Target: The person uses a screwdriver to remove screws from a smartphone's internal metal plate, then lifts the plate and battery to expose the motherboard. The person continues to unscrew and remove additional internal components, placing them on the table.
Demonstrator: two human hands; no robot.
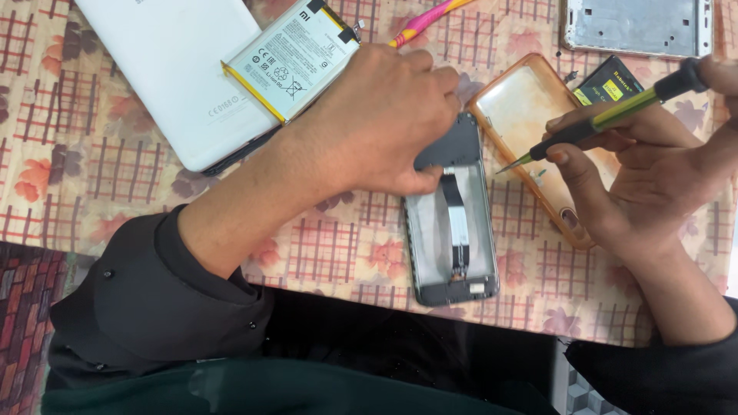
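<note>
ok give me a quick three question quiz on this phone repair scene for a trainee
1. True or false: the right hand holds a screwdriver.
2. What does the left hand rest on?
3. The battery lies: A) inside the opened phone B) on the white back cover C) in the orange case

Key: 1 true; 2 the top of the opened phone; 3 B

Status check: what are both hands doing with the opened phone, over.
Left hand pressing on the opened phone. Right hand holding screwdriver, tip beside the phone. Orange case lies just right of it.
</note>
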